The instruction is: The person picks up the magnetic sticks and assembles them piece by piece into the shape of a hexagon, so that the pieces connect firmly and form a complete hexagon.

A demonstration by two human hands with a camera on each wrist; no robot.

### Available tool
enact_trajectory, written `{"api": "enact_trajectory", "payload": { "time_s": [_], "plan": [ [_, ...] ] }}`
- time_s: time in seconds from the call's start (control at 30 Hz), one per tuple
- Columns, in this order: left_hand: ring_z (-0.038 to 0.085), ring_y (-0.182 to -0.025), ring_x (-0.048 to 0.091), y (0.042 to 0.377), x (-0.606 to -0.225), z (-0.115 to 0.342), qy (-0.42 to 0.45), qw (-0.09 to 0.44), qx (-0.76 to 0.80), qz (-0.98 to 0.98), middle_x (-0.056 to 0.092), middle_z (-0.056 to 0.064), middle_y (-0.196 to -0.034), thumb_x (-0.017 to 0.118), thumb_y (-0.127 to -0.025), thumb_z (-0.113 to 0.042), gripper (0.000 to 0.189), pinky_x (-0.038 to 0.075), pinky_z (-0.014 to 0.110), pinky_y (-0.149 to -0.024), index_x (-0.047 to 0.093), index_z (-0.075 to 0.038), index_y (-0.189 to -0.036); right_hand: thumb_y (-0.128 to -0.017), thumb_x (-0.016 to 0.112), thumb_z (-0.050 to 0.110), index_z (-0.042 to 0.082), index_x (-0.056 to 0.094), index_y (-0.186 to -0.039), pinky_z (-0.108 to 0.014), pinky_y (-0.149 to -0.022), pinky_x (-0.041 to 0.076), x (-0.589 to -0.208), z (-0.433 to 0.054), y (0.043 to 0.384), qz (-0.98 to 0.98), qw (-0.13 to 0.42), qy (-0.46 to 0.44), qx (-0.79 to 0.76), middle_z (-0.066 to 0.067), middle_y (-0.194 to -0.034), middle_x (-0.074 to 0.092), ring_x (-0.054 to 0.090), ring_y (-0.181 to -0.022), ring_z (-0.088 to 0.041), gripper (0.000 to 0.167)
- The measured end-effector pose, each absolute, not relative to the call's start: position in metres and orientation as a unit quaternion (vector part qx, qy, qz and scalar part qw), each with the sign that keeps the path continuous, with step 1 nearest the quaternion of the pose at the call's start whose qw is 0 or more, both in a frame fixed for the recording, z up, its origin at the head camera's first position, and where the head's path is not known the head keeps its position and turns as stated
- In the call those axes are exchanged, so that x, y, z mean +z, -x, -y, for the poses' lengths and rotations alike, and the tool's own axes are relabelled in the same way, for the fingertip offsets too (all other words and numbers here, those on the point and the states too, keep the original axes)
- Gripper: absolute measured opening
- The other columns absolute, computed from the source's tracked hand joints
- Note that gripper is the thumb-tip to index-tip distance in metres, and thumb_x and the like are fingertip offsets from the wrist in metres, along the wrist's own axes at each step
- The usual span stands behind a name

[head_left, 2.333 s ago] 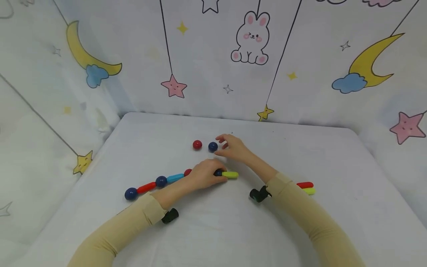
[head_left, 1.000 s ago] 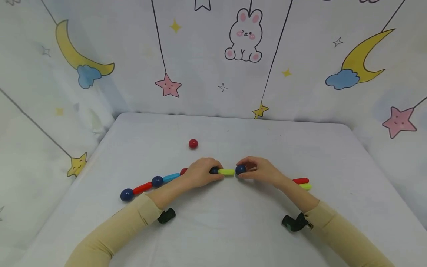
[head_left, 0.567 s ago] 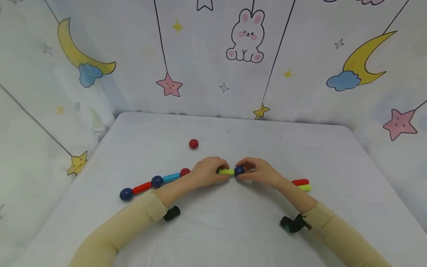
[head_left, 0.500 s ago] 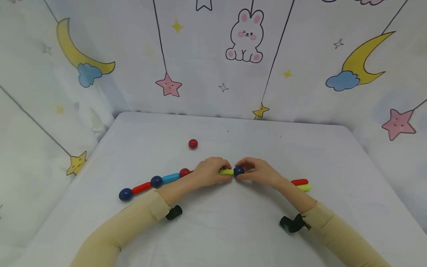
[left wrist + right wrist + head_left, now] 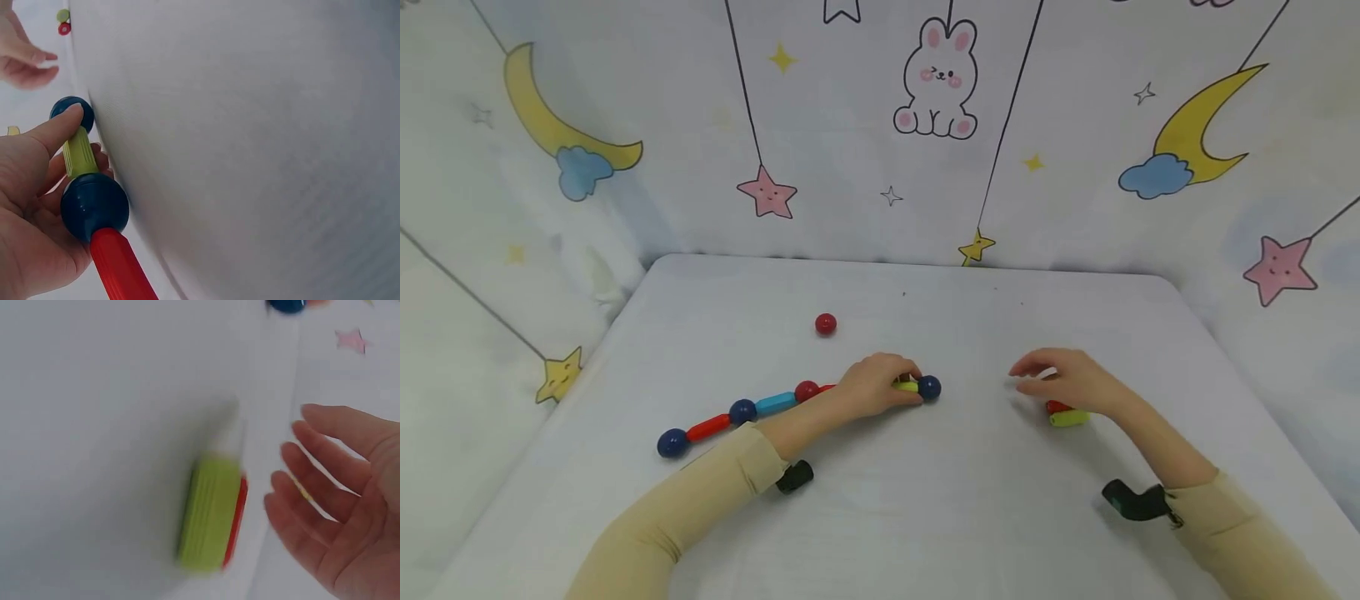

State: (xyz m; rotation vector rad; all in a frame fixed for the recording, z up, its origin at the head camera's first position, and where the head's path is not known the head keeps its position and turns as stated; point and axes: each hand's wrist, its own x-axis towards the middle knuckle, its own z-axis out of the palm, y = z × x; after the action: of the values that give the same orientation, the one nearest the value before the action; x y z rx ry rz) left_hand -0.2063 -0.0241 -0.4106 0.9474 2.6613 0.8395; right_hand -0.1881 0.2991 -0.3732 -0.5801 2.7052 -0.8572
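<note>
A chain of balls and rods crosses the table, with dark blue balls (image 5: 673, 443), a red rod (image 5: 709, 427), a light blue rod (image 5: 776, 403) and a red ball (image 5: 807, 391). My left hand (image 5: 871, 387) covers part of it. Thumb and fingers grip the yellow-green rod (image 5: 79, 153) near the chain's right end, the thumb reaching onto the dark blue end ball (image 5: 929, 388). My right hand (image 5: 1075, 379) is above the table with nothing in it, fingers loosely bent. Just below it lie a loose yellow-green rod (image 5: 1069, 418) and a loose red rod (image 5: 1057, 407), side by side.
A single red ball (image 5: 826, 324) lies farther back on the white-covered table (image 5: 970, 508). A printed cloth (image 5: 850, 125) hangs behind it. Dark wrist devices (image 5: 1138, 503) stick out from both sleeves.
My right hand took the dark blue ball from beside the loose red ball, set it at the yellow-green rod's end, let go and moved right. My left hand slid rightward along the chain.
</note>
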Motion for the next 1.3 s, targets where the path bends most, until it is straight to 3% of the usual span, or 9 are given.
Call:
{"api": "enact_trajectory", "payload": {
  "time_s": [0.23, 0.57, 0.97, 1.3],
  "plan": [
    [0.014, -0.088, 0.055, 0.206, -0.411, 0.029, -0.323, 0.096, 0.285, -0.897, 0.066, 0.000, -0.098, 0.072, -0.090, -0.029, 0.032, 0.045, 0.025, -0.071, 0.069, -0.012, -0.117, -0.092, 0.069, 0.022, 0.010, 0.069, -0.108, -0.043, -0.080, 0.051, -0.369, -0.346, 0.173, -0.942, 0.135, 0.168, -0.258, -0.006, -0.109, 0.066, 0.059, -0.103, -0.031, 0.021],
    [0.013, -0.088, 0.055, 0.206, -0.413, 0.032, -0.327, 0.093, 0.290, -0.895, 0.066, -0.001, -0.097, 0.072, -0.090, -0.029, 0.033, 0.045, 0.025, -0.071, 0.069, -0.011, -0.117, -0.090, 0.070, 0.020, 0.013, 0.069, -0.107, -0.037, -0.073, 0.048, -0.377, -0.347, 0.170, -0.940, 0.145, 0.160, -0.263, -0.001, -0.103, 0.066, 0.059, -0.101, -0.029, 0.019],
    [0.014, -0.088, 0.056, 0.217, -0.411, 0.028, -0.333, 0.083, 0.281, -0.896, 0.066, 0.000, -0.099, 0.072, -0.090, -0.027, 0.032, 0.045, 0.024, -0.071, 0.069, -0.011, -0.118, -0.089, 0.072, 0.020, 0.010, 0.069, -0.105, -0.035, -0.081, 0.051, -0.378, -0.338, 0.175, -0.938, 0.130, 0.193, -0.256, 0.002, -0.100, 0.066, 0.060, -0.096, -0.020, 0.019],
    [0.015, -0.089, 0.056, 0.232, -0.412, 0.016, -0.331, 0.070, 0.263, -0.904, 0.066, 0.002, -0.101, 0.071, -0.091, -0.027, 0.033, 0.047, 0.026, -0.073, 0.068, -0.012, -0.120, -0.090, 0.072, 0.022, 0.006, 0.067, -0.110, -0.045, -0.087, 0.050, -0.384, -0.301, 0.192, -0.931, 0.104, 0.217, -0.273, -0.003, -0.107, 0.066, 0.059, -0.101, -0.024, 0.026]
  ]
}}
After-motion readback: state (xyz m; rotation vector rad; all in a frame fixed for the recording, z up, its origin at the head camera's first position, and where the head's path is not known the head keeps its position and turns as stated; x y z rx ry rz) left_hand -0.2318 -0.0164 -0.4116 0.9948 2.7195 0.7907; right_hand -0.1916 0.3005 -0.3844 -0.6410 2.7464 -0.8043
